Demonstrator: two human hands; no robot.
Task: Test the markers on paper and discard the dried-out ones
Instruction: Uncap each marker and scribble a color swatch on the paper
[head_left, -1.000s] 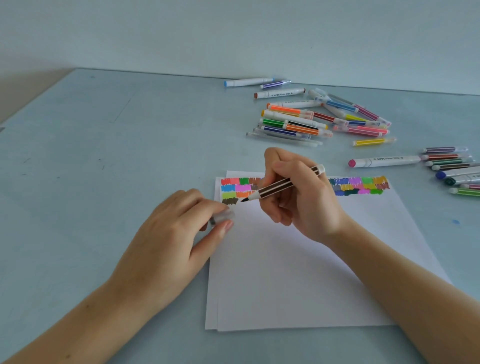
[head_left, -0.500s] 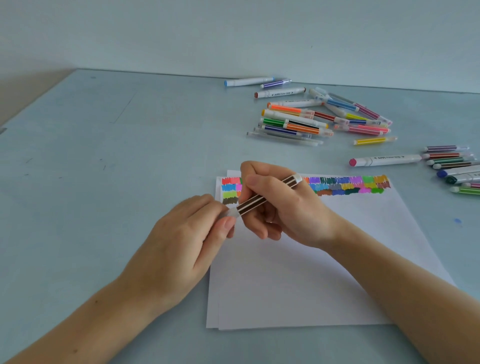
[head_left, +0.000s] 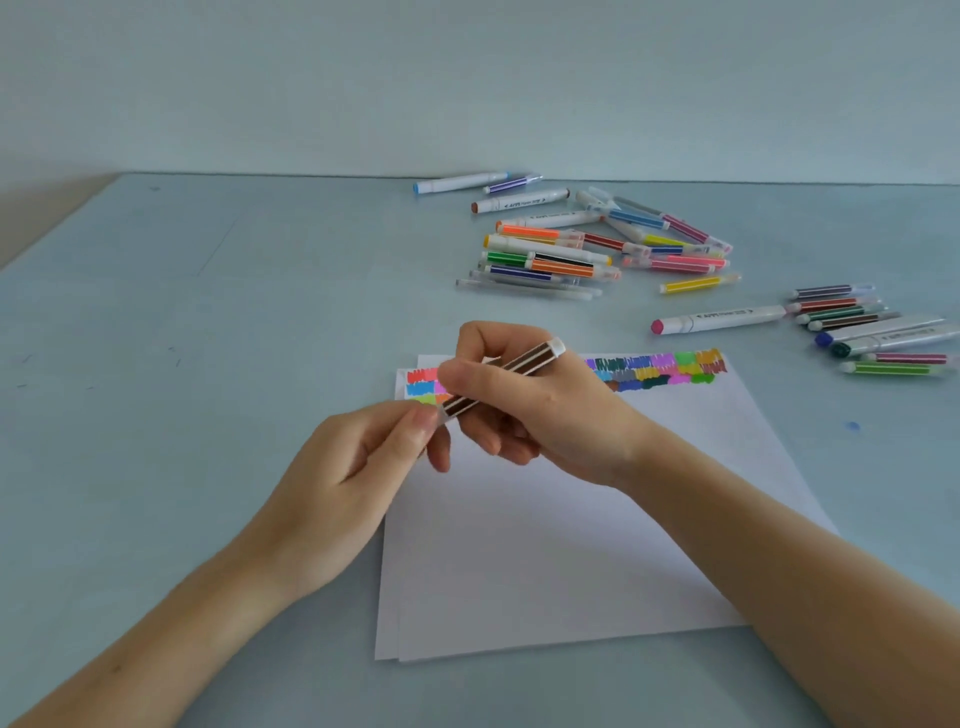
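My right hand (head_left: 524, 410) grips a brown striped marker (head_left: 519, 366) above the top left of the white paper (head_left: 545, 561). My left hand (head_left: 343, 488) pinches the clear cap (head_left: 440, 414) at the marker's lower end, where the tip is hidden. Rows of coloured test scribbles (head_left: 660, 369) run along the paper's top edge, partly hidden behind my right hand. A heap of markers (head_left: 566, 249) lies behind the paper. A second group of markers (head_left: 872, 332) lies at the right.
A white marker with a pink end (head_left: 722, 319) lies alone between the two groups. A white marker with a blue end (head_left: 460, 183) and a purple one (head_left: 511, 183) lie at the far back. The grey table (head_left: 182, 338) meets a wall behind. A small blue spot (head_left: 852, 426) marks the table right of the paper.
The brown marker's tip left the paper. My left hand brought the clear cap up to the tip end and both hands lifted slightly and came together.
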